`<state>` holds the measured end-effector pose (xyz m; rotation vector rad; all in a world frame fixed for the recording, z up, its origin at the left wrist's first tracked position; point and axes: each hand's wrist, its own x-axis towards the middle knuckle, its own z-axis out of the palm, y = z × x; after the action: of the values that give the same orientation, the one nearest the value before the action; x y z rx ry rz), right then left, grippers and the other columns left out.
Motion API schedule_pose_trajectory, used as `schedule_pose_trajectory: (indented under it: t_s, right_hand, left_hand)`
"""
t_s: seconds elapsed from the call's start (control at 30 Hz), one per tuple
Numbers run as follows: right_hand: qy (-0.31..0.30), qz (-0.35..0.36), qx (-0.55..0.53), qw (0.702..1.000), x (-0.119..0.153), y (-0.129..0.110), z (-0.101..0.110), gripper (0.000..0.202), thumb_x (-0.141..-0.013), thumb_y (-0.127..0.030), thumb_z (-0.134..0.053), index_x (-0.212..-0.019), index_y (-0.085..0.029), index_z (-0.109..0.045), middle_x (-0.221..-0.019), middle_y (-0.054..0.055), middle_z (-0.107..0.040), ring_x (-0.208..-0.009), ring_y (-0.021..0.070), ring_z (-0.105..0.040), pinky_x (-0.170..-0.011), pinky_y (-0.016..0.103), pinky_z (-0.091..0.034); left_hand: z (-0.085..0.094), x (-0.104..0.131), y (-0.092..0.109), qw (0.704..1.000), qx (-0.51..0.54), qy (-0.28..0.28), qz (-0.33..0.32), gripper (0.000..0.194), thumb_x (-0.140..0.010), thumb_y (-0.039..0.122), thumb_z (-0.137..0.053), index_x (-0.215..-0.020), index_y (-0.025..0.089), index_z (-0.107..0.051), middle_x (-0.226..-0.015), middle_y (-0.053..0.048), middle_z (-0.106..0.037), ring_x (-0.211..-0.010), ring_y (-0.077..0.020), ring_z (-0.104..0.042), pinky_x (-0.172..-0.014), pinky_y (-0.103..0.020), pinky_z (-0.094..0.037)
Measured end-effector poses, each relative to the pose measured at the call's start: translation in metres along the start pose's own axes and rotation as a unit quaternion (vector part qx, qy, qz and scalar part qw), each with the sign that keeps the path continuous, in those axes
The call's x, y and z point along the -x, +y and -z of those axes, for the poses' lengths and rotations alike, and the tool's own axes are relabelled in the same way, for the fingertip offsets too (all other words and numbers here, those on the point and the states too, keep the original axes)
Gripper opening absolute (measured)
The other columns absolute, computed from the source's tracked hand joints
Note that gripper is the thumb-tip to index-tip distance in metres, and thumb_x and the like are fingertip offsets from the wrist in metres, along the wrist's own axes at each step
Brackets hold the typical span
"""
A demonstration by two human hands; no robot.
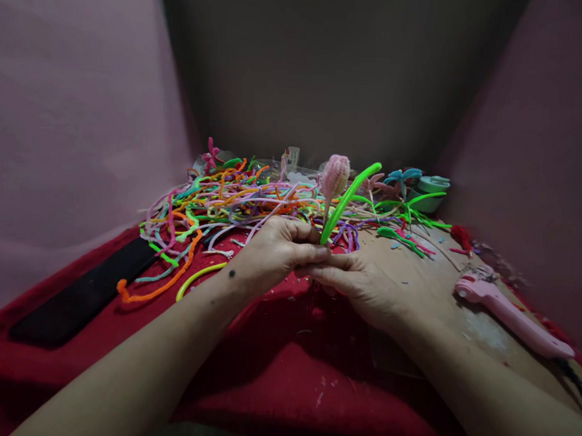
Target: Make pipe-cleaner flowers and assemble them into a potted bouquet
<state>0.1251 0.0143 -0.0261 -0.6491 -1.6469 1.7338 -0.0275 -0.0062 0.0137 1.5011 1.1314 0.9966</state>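
Both hands meet over the front of the red cloth. My left hand point(294, 244) is closed, its thumb and fingers pinching the base of a bright green pipe cleaner leaf point(348, 204). Beside the leaf rises a pink pipe cleaner flower point(336, 176), upright, its thin stem running down into the same grip. My right hand point(349, 278) is closed just below, fingertips touching the left thumb around the lower stem. The stem's lower end is hidden by the fingers.
A tangle of colourful pipe cleaners point(243, 200) spreads behind my hands. On the right, a pink glue gun point(513, 311) lies on a tan board point(428, 282). A black flat object point(82, 292) lies at left. A mint-green tape dispenser point(430, 189) stands at back right.
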Motion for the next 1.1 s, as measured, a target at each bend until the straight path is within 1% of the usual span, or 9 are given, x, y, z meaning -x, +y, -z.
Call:
schedule_pose_trajectory:
  t_s: [0.07, 0.13, 0.23, 0.37, 0.53, 0.7, 0.87, 0.97, 1.1]
  right_hand:
    - [0.000, -0.034, 0.009, 0.999, 0.0017, -0.0019, 0.0013, 0.017, -0.073, -0.035, -0.066, -0.079, -0.021, -0.073, -0.059, -0.004, -0.058, -0.054, 0.0066, -0.045, -0.063, 0.025, -0.039]
    - [-0.016, -0.046, 0.016, 0.999, 0.0031, -0.0032, 0.0033, 0.020, -0.070, -0.037, -0.068, -0.074, -0.018, -0.072, -0.057, -0.003, -0.056, -0.053, 0.0068, -0.042, -0.061, 0.025, -0.038]
    - [-0.064, -0.025, 0.012, 0.998, 0.0044, -0.0033, 0.0065, 0.023, -0.068, -0.037, -0.070, -0.078, -0.017, -0.072, -0.066, 0.000, -0.062, -0.063, 0.0105, -0.049, -0.067, 0.027, -0.040]
    - [-0.109, -0.004, -0.006, 0.994, 0.0052, 0.0000, 0.0097, 0.023, -0.072, -0.038, -0.065, -0.076, -0.016, -0.072, -0.074, 0.004, -0.067, -0.066, 0.0131, -0.054, -0.069, 0.030, -0.041]
    - [-0.117, 0.014, -0.047, 0.992, 0.0055, 0.0015, 0.0086, 0.021, -0.075, -0.033, -0.063, -0.065, -0.016, -0.070, -0.077, 0.005, -0.068, -0.077, 0.0171, -0.059, -0.081, 0.035, -0.040]
    - [-0.063, 0.029, -0.001, 0.998, 0.0033, -0.0008, 0.0090, 0.025, -0.075, -0.037, -0.061, -0.082, -0.016, -0.073, -0.072, 0.004, -0.065, -0.069, 0.0152, -0.053, -0.070, 0.030, -0.040]
    - [-0.039, 0.039, 0.051, 0.997, 0.0014, -0.0034, 0.0075, 0.024, -0.081, -0.034, -0.055, -0.089, -0.020, -0.072, -0.067, 0.001, -0.061, -0.063, 0.0117, -0.047, -0.069, 0.028, -0.038]
    - [-0.034, 0.039, 0.057, 0.997, 0.0018, -0.0025, 0.0059, 0.020, -0.079, -0.033, -0.057, -0.077, -0.019, -0.072, -0.059, -0.002, -0.056, -0.058, 0.0104, -0.042, -0.066, 0.027, -0.036]
    - [-0.010, 0.017, 0.049, 0.999, 0.0033, 0.0011, 0.0061, 0.031, -0.075, -0.038, -0.063, -0.052, -0.017, -0.061, -0.052, -0.003, -0.047, -0.054, 0.0092, -0.038, -0.057, 0.026, -0.032]
  left_hand:
    - [0.0029, 0.0002, -0.0006, 1.000, 0.020, -0.024, 0.007, 0.014, -0.068, 0.025, -0.064, -0.070, 0.011, -0.064, -0.057, 0.002, -0.052, -0.050, -0.0063, -0.042, -0.051, -0.021, -0.032]
    - [0.0054, 0.0008, -0.0004, 0.998, 0.038, -0.051, 0.016, 0.016, -0.069, 0.027, -0.064, -0.066, 0.011, -0.063, -0.053, 0.002, -0.050, -0.046, -0.0055, -0.040, -0.048, -0.020, -0.030]
    - [0.0070, 0.0034, 0.0017, 0.995, 0.065, -0.081, 0.014, 0.020, -0.070, 0.029, -0.064, -0.062, 0.011, -0.061, -0.048, 0.003, -0.048, -0.042, -0.0044, -0.038, -0.044, -0.020, -0.026]
    - [0.0047, 0.0070, 0.0042, 0.987, 0.111, -0.114, 0.017, 0.017, -0.073, 0.028, -0.063, -0.072, 0.011, -0.063, -0.054, 0.001, -0.055, -0.039, -0.0044, -0.042, -0.042, -0.020, -0.028]
    - [0.0013, 0.0072, 0.0034, 0.977, 0.164, -0.139, -0.001, 0.014, -0.074, 0.023, -0.061, -0.082, 0.012, -0.063, -0.062, -0.001, -0.059, -0.039, -0.0046, -0.046, -0.039, -0.019, -0.029]
    - [0.0013, 0.0028, 0.0005, 0.979, 0.177, -0.099, -0.025, 0.021, -0.072, 0.022, -0.064, -0.091, 0.015, -0.059, -0.061, 0.003, -0.055, -0.041, -0.0032, -0.041, -0.039, -0.017, -0.026]
    - [0.0016, -0.0001, -0.0028, 0.991, 0.129, -0.042, -0.020, 0.016, -0.064, 0.018, -0.069, -0.073, 0.013, -0.058, -0.058, 0.004, -0.052, -0.044, -0.0035, -0.041, -0.042, -0.018, -0.028]
    - [0.0017, 0.0004, -0.0027, 0.995, 0.101, -0.016, -0.004, 0.015, -0.063, 0.021, -0.070, -0.070, 0.011, -0.060, -0.057, 0.003, -0.053, -0.045, -0.0041, -0.041, -0.043, -0.019, -0.029]
    - [0.0027, 0.0006, -0.0014, 0.992, 0.118, -0.035, 0.025, 0.012, -0.064, 0.020, -0.067, -0.067, 0.009, -0.063, -0.053, 0.001, -0.054, -0.043, -0.0042, -0.042, -0.041, -0.018, -0.027]
